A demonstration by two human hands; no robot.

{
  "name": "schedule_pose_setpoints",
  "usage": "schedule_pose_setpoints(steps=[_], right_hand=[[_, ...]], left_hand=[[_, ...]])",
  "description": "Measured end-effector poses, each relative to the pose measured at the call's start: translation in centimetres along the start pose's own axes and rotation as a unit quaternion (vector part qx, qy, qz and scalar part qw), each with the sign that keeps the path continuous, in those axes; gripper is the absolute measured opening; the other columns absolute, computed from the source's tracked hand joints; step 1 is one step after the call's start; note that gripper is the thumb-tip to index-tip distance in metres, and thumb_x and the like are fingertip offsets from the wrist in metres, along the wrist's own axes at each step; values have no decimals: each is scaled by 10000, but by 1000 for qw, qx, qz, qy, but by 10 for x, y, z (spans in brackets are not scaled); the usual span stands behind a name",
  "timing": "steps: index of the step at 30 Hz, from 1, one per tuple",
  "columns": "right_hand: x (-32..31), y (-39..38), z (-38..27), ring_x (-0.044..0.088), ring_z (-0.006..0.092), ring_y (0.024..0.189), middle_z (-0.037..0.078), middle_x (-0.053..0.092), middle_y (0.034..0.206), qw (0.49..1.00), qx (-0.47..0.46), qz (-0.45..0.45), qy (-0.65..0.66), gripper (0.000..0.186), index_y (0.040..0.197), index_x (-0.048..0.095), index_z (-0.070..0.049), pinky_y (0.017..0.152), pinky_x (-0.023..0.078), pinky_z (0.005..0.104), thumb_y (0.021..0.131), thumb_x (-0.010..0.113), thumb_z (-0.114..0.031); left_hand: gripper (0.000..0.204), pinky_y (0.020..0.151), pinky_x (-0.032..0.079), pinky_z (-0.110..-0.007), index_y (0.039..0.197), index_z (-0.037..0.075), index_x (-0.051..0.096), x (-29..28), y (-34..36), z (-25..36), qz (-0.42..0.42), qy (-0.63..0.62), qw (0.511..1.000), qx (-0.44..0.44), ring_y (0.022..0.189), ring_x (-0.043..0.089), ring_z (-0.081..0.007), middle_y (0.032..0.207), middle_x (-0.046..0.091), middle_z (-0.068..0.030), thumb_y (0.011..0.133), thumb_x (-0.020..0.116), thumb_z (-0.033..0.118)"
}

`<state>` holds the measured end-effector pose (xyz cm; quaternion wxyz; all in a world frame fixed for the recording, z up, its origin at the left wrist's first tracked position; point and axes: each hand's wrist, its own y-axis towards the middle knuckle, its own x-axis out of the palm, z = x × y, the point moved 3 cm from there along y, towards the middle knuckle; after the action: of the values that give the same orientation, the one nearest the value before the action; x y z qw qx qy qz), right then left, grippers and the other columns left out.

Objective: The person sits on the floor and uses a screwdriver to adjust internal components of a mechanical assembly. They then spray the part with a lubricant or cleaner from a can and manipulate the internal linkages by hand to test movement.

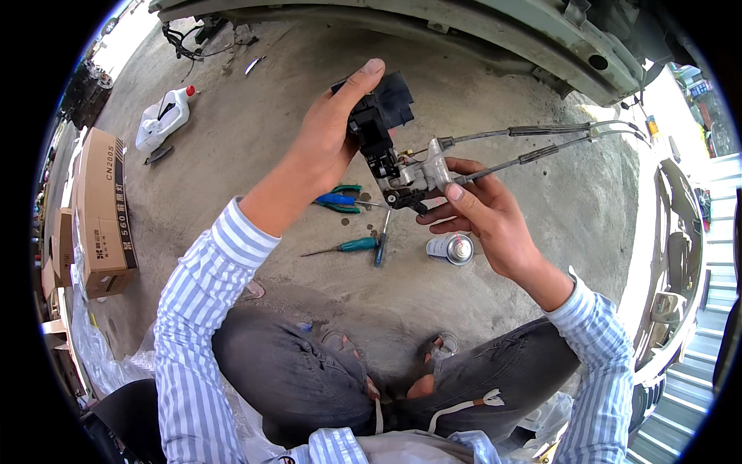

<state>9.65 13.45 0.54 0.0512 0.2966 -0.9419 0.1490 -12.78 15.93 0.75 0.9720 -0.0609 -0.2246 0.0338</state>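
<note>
My left hand (328,131) is wrapped round the black housing of a car door latch (376,143), thumb over its top. At the latch's lower right end, my right hand (491,213) pinches the metal bracket between thumb and fingers, beside the cable ends. Two dark cables (533,131) run from the bracket off to the right and curve together at their far end. On the floor below lie green-and-blue pliers (338,199), a screwdriver (359,244) with a teal handle, and another slim tool (382,246) crossing near it. A spray can (450,249) stands under my right hand.
A white jug (164,120) with a red cap lies at the upper left, a dark blade-like piece (158,155) beside it. Cardboard boxes (104,213) stand at the left. A long metal vehicle panel (433,27) spans the top. Wiring (185,45) lies at the upper left.
</note>
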Motion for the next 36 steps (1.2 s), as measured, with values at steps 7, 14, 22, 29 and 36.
schedule_pose_setpoints(steps=[7, 14, 22, 29, 36], right_hand=[[-9, 2, -8, 698, 169, 858, 105, 663, 1019, 993, -90, 48, -59, 422, 1273, 508, 22, 724, 530, 275, 977, 644, -246], [-2, 4, -8, 686, 135, 840, 78, 677, 988, 992, -110, 12, -58, 355, 1227, 556, 15, 719, 522, 262, 963, 663, -196], [11, -10, -25, 684, 237, 792, 130, 649, 1019, 852, -366, 7, -375, 298, 1143, 579, 17, 704, 539, 303, 890, 704, -79], [28, -21, -37, 655, 285, 756, 93, 617, 996, 773, -500, -16, -390, 393, 1156, 579, -48, 602, 535, 378, 806, 730, -141], [23, -24, -41, 688, 284, 868, 144, 642, 1110, 829, -394, -85, -387, 468, 1244, 565, -20, 676, 557, 358, 802, 717, -43]], left_hand=[[397, 853, 541, -363, 1118, 64, 586, 28, 11, 20, 0, -20, 998, 52, 971, 656, -216, 1007, 638, -84, 940, 645, 414], [475, 958, 499, -369, 1323, 37, 475, 27, -5, 35, -11, 15, 990, 139, 1105, 614, -253, 1131, 624, -136, 980, 558, 356], [675, 1096, 402, -456, 1454, 13, 330, 34, -36, 54, -86, 26, 974, 208, 1256, 511, -350, 1267, 536, -224, 905, 512, 362], [794, 1130, 316, -539, 1393, -15, 327, 41, -63, 88, -158, 28, 928, 338, 1079, 561, -343, 1119, 549, -217, 798, 579, 447], [802, 1108, 339, -556, 1387, 16, 360, 35, -79, 96, -193, -9, 894, 404, 1070, 550, -356, 1111, 545, -211, 771, 610, 464]])
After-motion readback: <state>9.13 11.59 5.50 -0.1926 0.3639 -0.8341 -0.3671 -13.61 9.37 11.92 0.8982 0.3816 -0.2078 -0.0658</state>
